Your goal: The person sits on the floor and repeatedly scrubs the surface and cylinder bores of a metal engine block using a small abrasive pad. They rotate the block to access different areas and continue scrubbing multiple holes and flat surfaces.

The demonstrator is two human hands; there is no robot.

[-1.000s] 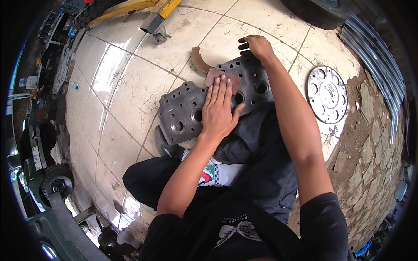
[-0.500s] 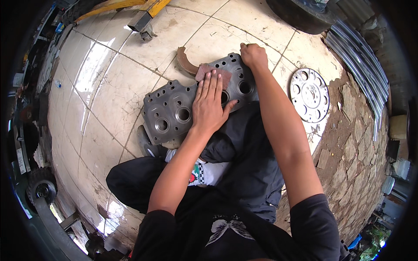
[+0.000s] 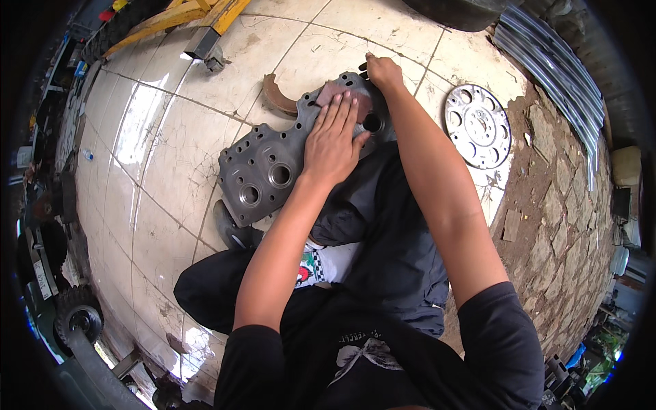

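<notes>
A grey metal cylinder head (image 3: 263,154) lies slantwise in front of me, its flat face with round valve openings and bolt holes turned up. My left hand (image 3: 333,140) rests flat on a reddish-brown piece of sandpaper (image 3: 329,93), fingers stretched out, pressing it against the right half of that face. Part of the sandpaper is hidden under the fingers. At the far right end of the cylinder head, my right hand (image 3: 385,74) is closed around its corner; the fingertips are partly out of sight. My crossed legs sit close against the near edge.
A curved rusty brown piece (image 3: 279,97) lies just beyond the cylinder head. To the right is a round flywheel-like plate (image 3: 478,127) with holes. A yellow metal frame (image 3: 222,20) stands far left, a dark tyre (image 3: 451,12) at the top, corrugated sheets (image 3: 553,75) far right.
My left hand has slid the sandpaper rightward along the cylinder head, closer to my right hand. My right hand keeps its place at the corner. The whole view has shifted slightly.
</notes>
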